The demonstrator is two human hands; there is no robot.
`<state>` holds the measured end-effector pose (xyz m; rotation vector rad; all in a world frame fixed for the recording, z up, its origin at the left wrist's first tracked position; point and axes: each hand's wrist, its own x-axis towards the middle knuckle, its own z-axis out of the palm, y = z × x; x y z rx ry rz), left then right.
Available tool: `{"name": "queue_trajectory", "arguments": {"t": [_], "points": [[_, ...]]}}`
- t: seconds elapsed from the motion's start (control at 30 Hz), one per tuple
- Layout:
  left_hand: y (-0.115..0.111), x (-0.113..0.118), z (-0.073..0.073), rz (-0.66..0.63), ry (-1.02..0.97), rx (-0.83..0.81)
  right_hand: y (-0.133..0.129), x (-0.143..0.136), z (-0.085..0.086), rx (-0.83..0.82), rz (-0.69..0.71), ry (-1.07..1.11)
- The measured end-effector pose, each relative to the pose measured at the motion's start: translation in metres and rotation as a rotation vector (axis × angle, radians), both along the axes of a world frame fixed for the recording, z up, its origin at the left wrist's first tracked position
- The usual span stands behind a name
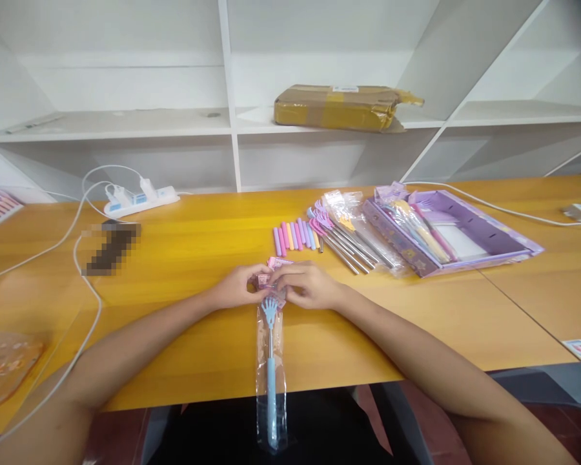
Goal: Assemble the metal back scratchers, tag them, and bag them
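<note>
A blue hand-shaped scratcher [271, 374] lies inside a clear plastic sleeve that hangs past the table's front edge, its fingered head toward the far side. My left hand [242, 286] pinches the pink printed top of the sleeve from the left. From the right, my right hand [307, 285] has its fingers closed on the same top part. Short pastel tubes [295, 236] lie in a row beyond my hands. Beside them is a pile of metal-rod scratchers [341, 242] with pink, purple and blue heads, next to a clear bag with a yellow-headed one.
An open purple box [498, 258] holding packaged scratchers stands at the right. White cables run from a power strip [142, 201] down the left side. A taped cardboard parcel [336, 108] sits on the shelf. An orange plastic package [10, 365] lies at the left edge.
</note>
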<state>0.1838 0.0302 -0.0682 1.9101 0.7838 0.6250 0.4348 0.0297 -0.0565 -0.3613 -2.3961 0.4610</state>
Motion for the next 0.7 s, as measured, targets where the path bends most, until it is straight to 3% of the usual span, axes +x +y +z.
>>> {"name": "queue_trajectory", "arguments": {"t": [0.17,0.33,0.6,0.7], "points": [[0.0032,-0.0003,-0.0040,0.012,-0.043,-0.092,0.0013,0.0013,0.0013,-0.065,0.027,-0.012],[0.0063,-0.0008,-0.0076,0.028,-0.032,-0.080,0.0019,0.0029,0.0051,-0.078,0.027,-0.025],[0.0018,0.0004,-0.0033,0.061,-0.020,-0.047,0.0038,0.0076,0.0053,0.086,-0.113,-0.152],[0.0014,-0.0010,-0.0034,0.086,-0.082,-0.105,0.0022,0.0096,0.0075,-0.064,-0.100,-0.193]]}}
